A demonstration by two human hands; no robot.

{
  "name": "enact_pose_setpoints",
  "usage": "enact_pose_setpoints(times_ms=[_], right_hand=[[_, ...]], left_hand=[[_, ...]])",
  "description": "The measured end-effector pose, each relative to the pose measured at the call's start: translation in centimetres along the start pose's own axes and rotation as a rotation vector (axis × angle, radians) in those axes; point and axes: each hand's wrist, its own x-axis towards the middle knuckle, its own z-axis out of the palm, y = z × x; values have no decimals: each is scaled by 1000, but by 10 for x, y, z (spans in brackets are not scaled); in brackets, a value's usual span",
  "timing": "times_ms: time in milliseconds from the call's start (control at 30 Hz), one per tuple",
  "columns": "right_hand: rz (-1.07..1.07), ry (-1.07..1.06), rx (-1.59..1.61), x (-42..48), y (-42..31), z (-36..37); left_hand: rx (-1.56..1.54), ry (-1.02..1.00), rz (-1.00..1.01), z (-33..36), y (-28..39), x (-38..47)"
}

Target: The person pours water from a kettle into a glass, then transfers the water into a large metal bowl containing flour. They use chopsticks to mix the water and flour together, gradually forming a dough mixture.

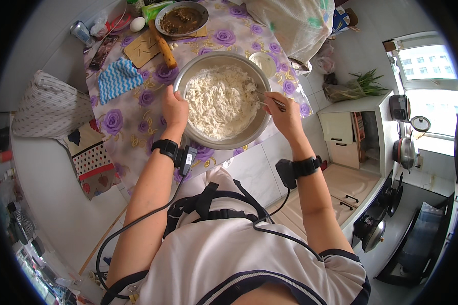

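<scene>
A large stainless steel bowl stands near the edge of the table, holding shaggy, lumpy dough with loose flour around it. My left hand grips the bowl's left rim, thumb up. On the right side, my right hand is closed around the handle of a metal utensil, perhaps chopsticks or a fork; its far end reaches into the dough and its tip is hidden. Just beyond the bowl's upper right rim sits a small round bowl with pale contents.
A wooden rolling pin, a plate of brown sauce, an egg, a can and a blue-white cloth lie on the flowered tablecloth. Kitchen cabinets stand at the right.
</scene>
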Motion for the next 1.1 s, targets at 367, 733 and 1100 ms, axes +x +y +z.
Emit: enact_pose_setpoints(times_ms=[367,733,1100], right_hand=[[128,-48,471,-2,-25,45],[-218,-350,186,-20,-33,76],[-127,-60,2,-17,-25,20]], left_hand=[[1,19,-3,1,-3,0],[24,52,-13,-2,7,-4],[-5,18,-17,-4,4,-2]])
